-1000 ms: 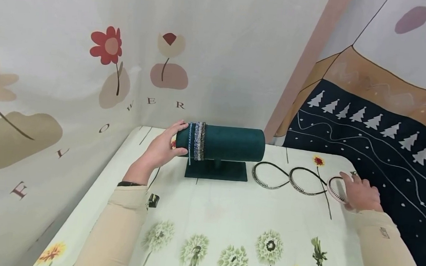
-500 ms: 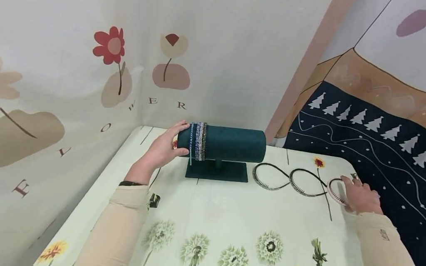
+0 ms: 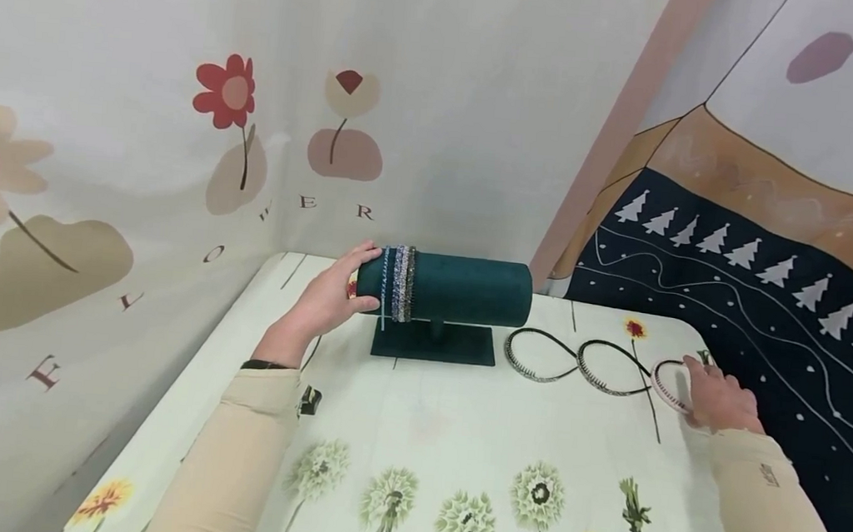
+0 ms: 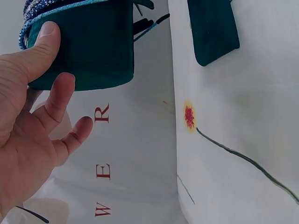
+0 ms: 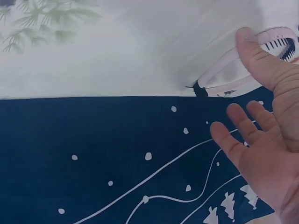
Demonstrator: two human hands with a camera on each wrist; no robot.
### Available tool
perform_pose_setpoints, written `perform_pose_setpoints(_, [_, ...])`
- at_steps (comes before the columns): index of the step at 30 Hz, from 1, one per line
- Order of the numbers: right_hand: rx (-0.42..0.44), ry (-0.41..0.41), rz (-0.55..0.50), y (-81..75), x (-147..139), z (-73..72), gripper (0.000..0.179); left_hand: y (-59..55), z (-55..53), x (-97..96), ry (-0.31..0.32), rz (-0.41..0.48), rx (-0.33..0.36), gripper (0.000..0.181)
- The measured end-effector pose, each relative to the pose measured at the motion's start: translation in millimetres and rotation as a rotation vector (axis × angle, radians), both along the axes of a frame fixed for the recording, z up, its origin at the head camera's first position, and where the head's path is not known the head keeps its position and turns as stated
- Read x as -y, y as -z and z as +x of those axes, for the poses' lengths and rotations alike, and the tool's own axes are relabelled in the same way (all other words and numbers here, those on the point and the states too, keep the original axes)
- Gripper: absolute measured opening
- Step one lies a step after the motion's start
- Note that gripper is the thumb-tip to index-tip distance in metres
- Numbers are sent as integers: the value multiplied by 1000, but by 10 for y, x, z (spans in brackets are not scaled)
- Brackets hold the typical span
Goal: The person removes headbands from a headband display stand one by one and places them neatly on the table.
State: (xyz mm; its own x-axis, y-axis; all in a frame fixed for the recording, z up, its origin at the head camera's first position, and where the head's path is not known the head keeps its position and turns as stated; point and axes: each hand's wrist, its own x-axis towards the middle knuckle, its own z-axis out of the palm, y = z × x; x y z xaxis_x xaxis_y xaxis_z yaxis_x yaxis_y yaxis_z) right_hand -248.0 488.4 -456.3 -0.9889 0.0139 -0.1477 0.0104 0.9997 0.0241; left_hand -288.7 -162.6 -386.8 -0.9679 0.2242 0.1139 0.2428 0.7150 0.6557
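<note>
A dark green velvet headband display roll stands on its flat base. Several glittery headbands and a thin blue twisted one circle its left part. My left hand holds the roll's left end, thumb in front; the left wrist view shows the other fingers spread around that end. At the right, my right hand holds a pink toothed headband lying on the table, with the thumb on its near side. The index finger's contact is hidden in the right wrist view. Two black toothed headbands lie left of it.
A small black object sits on the table by my left sleeve. The flower-print tablecloth covers the table. Pale curtain hangs behind, and a dark tree-print cloth borders the right edge.
The view has shifted slightly. Both hands stay in the same places on the roll and the pink headband; no object has visibly moved.
</note>
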Motion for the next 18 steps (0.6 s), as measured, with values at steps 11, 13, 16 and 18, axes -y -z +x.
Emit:
perform_pose_setpoints(11, [39, 96, -120, -437, 324, -289, 90, 11, -9, 14, -4, 3, 1, 91])
perform_pose_setpoints(13, [54, 107, -160, -561, 465, -377, 92, 8, -9, 12, 1, 3, 0, 91])
perform_pose_setpoints(16, [61, 90, -219, -746, 729, -532, 92, 6, -8, 6, 3, -2, -3, 90])
perform_pose_setpoints(18, [47, 57, -253, -863, 935, -642, 92, 7, -7, 1, 2, -2, -2, 90])
